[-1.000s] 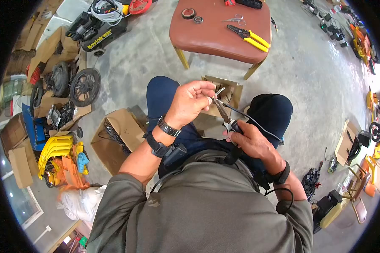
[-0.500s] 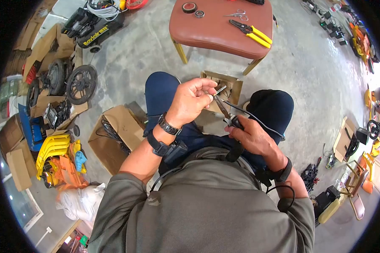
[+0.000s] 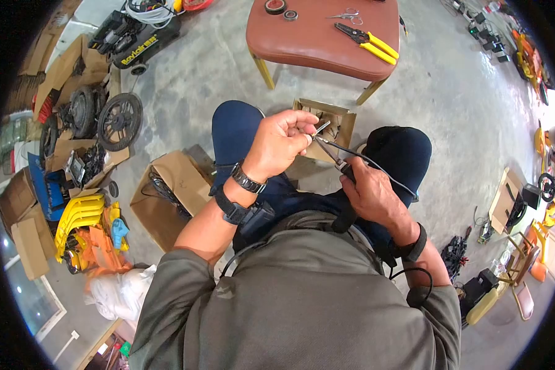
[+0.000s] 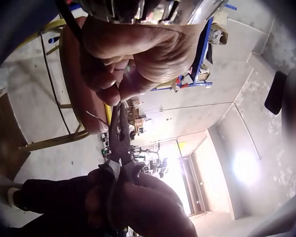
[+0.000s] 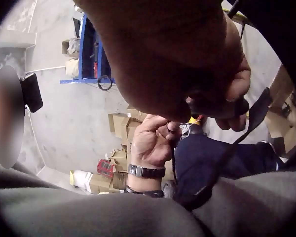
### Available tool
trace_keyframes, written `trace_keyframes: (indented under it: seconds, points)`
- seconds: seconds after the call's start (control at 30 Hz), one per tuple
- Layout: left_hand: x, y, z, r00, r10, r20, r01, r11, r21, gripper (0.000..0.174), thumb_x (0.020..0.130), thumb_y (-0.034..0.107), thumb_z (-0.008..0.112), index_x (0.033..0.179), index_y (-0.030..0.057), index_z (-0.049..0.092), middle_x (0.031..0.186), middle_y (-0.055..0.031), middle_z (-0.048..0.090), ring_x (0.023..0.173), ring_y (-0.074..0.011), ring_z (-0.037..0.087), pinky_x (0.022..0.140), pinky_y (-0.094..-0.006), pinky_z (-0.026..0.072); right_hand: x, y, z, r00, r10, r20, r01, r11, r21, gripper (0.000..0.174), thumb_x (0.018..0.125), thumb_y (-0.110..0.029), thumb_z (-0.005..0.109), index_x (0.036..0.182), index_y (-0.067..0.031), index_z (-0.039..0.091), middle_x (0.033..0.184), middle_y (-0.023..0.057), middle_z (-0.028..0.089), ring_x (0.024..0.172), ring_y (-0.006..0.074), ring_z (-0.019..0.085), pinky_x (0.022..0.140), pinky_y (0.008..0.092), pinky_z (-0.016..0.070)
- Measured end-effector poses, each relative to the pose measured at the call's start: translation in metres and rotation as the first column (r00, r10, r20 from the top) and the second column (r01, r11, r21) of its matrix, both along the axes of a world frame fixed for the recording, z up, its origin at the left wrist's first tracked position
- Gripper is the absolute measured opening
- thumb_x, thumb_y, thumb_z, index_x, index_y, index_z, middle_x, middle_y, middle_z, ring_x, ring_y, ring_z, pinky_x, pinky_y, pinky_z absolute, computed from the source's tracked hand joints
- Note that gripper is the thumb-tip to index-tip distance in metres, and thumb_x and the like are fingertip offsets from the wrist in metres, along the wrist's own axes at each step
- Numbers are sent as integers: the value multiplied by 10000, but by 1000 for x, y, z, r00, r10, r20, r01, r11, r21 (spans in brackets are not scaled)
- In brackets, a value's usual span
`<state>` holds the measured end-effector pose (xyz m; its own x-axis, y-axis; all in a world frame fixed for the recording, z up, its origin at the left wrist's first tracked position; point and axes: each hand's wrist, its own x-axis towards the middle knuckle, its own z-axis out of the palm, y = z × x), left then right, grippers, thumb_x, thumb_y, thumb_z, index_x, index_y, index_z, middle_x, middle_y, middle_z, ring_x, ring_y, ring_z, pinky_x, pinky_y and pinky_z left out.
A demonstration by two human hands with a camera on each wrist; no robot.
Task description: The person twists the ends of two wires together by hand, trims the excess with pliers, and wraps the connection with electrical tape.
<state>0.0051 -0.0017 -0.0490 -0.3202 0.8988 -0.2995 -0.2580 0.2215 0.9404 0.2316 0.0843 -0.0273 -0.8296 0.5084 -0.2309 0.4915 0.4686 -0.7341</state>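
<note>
My left hand (image 3: 280, 143) pinches the end of a dark cable between thumb and fingers, and a short pale piece (image 3: 322, 127) sticks out past the fingertips. The cable (image 3: 379, 168) runs from there over the right knee. Held in my right hand (image 3: 375, 192) are long-nose pliers (image 3: 333, 154), their tips right at the left fingertips. In the left wrist view the plier nose (image 4: 119, 140) points up to the pinched fingers, and a thin bare wire (image 4: 92, 116) shows beside it. My right palm hides most of the handles.
A brown padded stool (image 3: 320, 46) ahead bears yellow-handled wire strippers (image 3: 367, 44), scissors (image 3: 346, 15) and tape rolls (image 3: 275, 6). Below the hands sits a small open carton (image 3: 345, 132); a larger carton (image 3: 166, 191) with cables stands left of the legs.
My right hand has shifted slightly up and turned, so the pliers' nose looks narrower and the fingers cover more of the handles. The left hand keeps its pinch, moving only slightly.
</note>
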Motion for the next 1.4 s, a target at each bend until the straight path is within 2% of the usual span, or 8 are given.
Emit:
trace_keyframes:
  seconds: [0.23, 0.4, 0.5, 0.8, 0.9, 1.0, 1.1, 1.4]
  points:
    - [-3, 4, 1, 999, -33, -1, 33, 999, -43, 320, 864, -76, 613, 1172, -8, 665, 999, -60, 692, 699, -74, 618, 612, -220, 519, 2, 13, 3, 986, 76, 151, -19, 937, -349, 255, 963, -184, 622, 1058, 43, 552, 826, 157, 648, 780, 266, 654, 704, 368, 489]
    - [-3, 3, -1, 1000, -22, 6, 22, 1000, -17, 309, 856, -74, 606, 1151, -8, 672, 994, -60, 692, 740, -67, 620, 637, -237, 546, 1, 13, 4, 992, 2, 124, 87, 700, -709, 234, 999, -179, 574, 1100, 32, 574, 998, 74, 708, 853, 121, 663, 701, 261, 509]
    - [-2, 2, 2, 1000, -26, 4, 26, 999, -21, 308, 855, -71, 606, 1149, -8, 674, 988, -60, 694, 744, -65, 620, 638, -237, 546, -3, 17, 12, 971, 56, 231, 142, 643, -753, 251, 1009, -172, 544, 1142, 39, 573, 1064, 79, 711, 881, 123, 676, 662, 245, 524]
    - [-6, -3, -2, 995, -96, -8, 95, 995, -29, 336, 860, -75, 624, 1188, -12, 660, 1013, -64, 699, 766, -75, 619, 657, -228, 534, 2, 23, 18, 990, 39, 135, 107, 414, -904, 370, 1005, -156, 523, 1282, 89, 510, 1156, 132, 704, 949, 175, 697, 646, 262, 576]
    - [-5, -5, 2, 991, -127, -46, 124, 991, -59, 338, 856, -70, 613, 1187, -19, 658, 1010, -62, 698, 769, -75, 616, 661, -229, 530, 5, 26, 14, 988, 58, 141, 110, 372, -922, 368, 1007, -192, 544, 1294, 38, 526, 1125, 95, 700, 910, 151, 681, 624, 260, 582]
    - [-5, -10, 1, 988, -144, -46, 142, 989, -45, 345, 851, -65, 607, 1189, -19, 656, 1008, -59, 697, 767, -75, 613, 663, -230, 527, 5, 29, 15, 987, 90, 136, 91, 389, -917, 370, 992, -139, 527, 1272, 101, 495, 1159, 164, 701, 954, 192, 701, 630, 270, 587]
    - [-5, -13, 0, 982, -166, -88, 163, 986, -38, 348, 853, -60, 606, 1194, -12, 656, 1010, -55, 695, 769, -74, 609, 667, -230, 524, 4, 32, 18, 981, 113, 155, 99, 393, -914, 368, 1008, -206, 543, 1266, 56, 536, 1089, 107, 711, 908, 167, 689, 625, 281, 595]
    - [-1, -15, -9, 984, -144, -102, 142, 989, -27, 361, 854, -77, 594, 1203, -5, 652, 1000, -34, 675, 767, -69, 598, 661, -225, 512, 0, 25, 25, 972, 141, 187, 103, 459, -882, 314, 997, -171, 538, 1179, 85, 536, 1112, 168, 707, 909, 191, 707, 597, 274, 594]
